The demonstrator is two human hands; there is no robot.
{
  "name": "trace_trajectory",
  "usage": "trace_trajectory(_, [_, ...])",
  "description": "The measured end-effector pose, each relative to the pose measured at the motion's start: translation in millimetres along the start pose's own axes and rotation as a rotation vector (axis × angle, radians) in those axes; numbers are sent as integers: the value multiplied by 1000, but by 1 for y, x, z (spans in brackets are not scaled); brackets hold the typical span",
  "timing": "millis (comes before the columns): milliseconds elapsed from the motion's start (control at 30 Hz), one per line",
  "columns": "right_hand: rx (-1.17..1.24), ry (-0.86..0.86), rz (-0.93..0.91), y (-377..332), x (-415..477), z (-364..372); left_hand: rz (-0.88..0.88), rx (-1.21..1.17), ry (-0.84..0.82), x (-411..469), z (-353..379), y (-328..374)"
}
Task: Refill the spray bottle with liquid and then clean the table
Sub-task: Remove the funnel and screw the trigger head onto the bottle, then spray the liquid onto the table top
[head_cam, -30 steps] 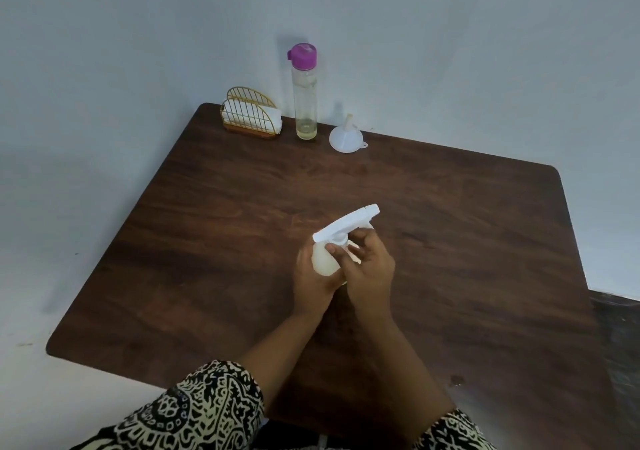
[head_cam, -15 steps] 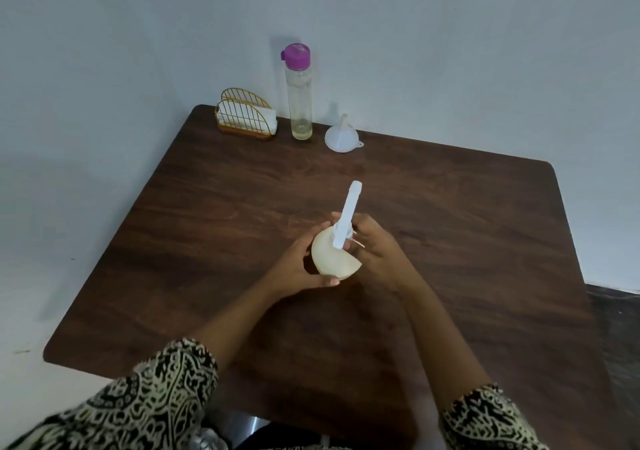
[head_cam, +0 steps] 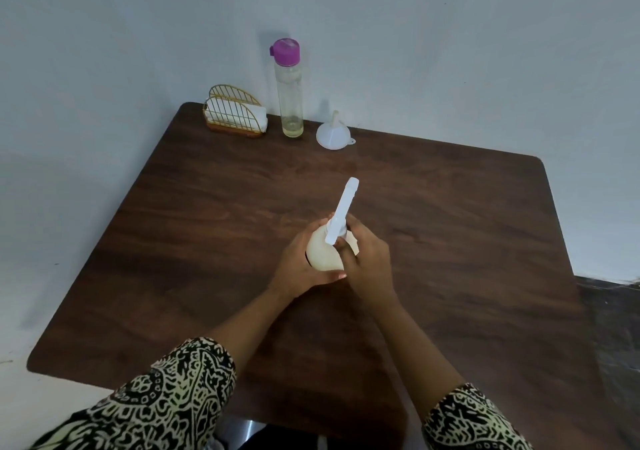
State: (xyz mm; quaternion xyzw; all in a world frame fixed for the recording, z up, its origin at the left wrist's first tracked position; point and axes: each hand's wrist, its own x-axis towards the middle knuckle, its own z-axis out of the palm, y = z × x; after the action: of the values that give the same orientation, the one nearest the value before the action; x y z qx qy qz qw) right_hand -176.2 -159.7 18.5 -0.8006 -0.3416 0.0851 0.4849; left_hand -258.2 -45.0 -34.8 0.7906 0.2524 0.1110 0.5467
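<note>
Head view: at the middle of the table [head_cam: 450, 242], the left hand [head_cam: 299, 266] grips the spray bottle [head_cam: 323, 254] by its body. The right hand [head_cam: 367, 262] grasps, apparently, its neck beneath the trigger head [head_cam: 344, 207]. A purple-capped bottle [head_cam: 290, 103] and a funnel [head_cam: 333, 134] stand at the far edge.

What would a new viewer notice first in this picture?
Probably the cream spray bottle in the middle of the table, held by the left hand round its body and the right hand at its neck. Then the tall purple-capped bottle at the far edge, between a gold napkin holder and a white funnel.
</note>
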Motion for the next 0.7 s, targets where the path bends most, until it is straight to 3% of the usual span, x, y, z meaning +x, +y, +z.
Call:
trace_trajectory(133, [-32,115,19,-4,-7,8,3,-2,80,-7,10,-2])
trace_trajectory(300, [92,123,128,-13,-6,3,-27,-6,187,-15,24,4])
trace_trajectory(400, [239,89,207,-22,3,-1,-57,-7,247,-23,31,7])
trace_trajectory(467, [277,-28,213,-22,14,2,-39,1,269,-28,37,8])
trace_trajectory(600, [266,-175,146,-12,23,2,-17,63,207,-41,36,14])
trace_trajectory(700, [227,-177,64,-4,17,-7,42,326,57,-53,21,6])
